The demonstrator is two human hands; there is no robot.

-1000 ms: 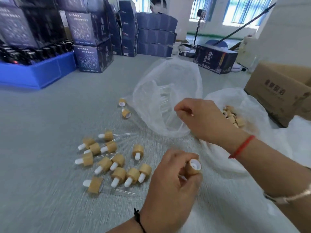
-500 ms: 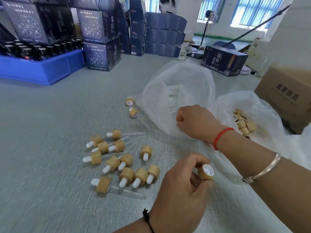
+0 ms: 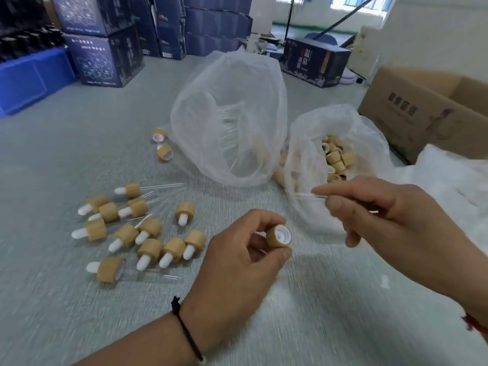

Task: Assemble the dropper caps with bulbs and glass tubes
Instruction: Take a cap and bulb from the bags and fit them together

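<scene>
At centre left of the frame, finished wood-coloured dropper caps with white bulbs [image 3: 137,233] lie clustered on the grey table [image 3: 52,159]. My left hand [image 3: 237,270] pinches a wood-coloured cap with white lining [image 3: 278,235] at lower centre, opening turned rightward. My right hand [image 3: 390,220] pinches a thin clear glass tube [image 3: 310,196] before the translucent plastic bag of loose caps [image 3: 338,159].
</scene>
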